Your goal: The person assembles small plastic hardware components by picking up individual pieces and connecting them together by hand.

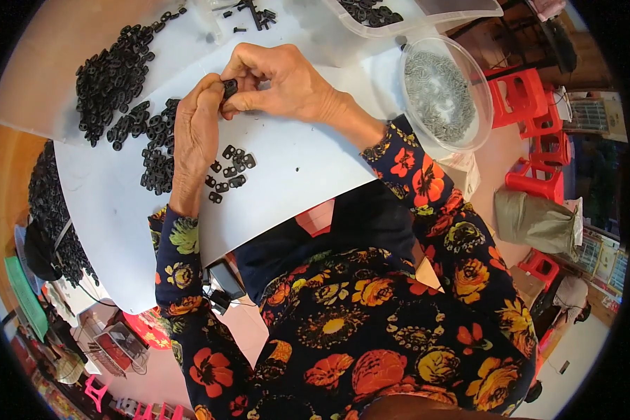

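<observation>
Above the white tabletop, both my hands meet at a small black plastic part. My left hand pinches it from the left, with fingers pressed together. From the right, my right hand closes thumb and index finger against the same part, and my fingertips hide some of it. Just below my hands lies a small group of loose black parts. Beside my left wrist sit more black parts, and a larger heap of them spreads farther left.
At the right, a round clear tub holds many small silvery metal pieces. A clear plastic bin with black parts stands at the far edge, near several black pieces. Another dark heap lies far left. Red stools stand on the floor.
</observation>
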Demonstrator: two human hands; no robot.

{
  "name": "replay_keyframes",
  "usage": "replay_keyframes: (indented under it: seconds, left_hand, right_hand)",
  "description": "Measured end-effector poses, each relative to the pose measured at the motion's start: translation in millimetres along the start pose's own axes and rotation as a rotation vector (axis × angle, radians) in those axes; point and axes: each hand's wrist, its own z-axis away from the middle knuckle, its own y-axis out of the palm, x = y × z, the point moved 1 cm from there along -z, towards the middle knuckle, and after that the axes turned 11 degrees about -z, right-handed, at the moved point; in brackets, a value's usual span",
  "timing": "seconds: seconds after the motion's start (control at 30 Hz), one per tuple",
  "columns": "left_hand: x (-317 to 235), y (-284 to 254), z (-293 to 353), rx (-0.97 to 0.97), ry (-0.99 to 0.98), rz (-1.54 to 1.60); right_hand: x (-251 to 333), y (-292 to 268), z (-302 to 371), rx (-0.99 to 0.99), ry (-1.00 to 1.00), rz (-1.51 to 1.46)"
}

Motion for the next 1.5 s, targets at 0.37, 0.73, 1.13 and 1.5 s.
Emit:
replay_keyframes:
  seconds: [0.37, 0.73, 1.13, 1.5]
  left_hand:
    - [5, -1, -5, 0.058, 0.040, 0.022]
    - [14, -21, -15, -0.140, 0.093, 0.471]
    - [17, -19, -17, -0.151, 0.088, 0.391]
    - [19, -17, -15, -0.148, 0.008, 0.394]
  right_hand:
    - [2, 3, 2, -0.033, 0.010, 0.035]
    - [112, -79, -54, -0.340, -0.336, 0.828]
    - [17, -18, 2, 0.101, -0.070, 0.911]
    - [5, -14, -7, 0.444, -0.242, 1.025]
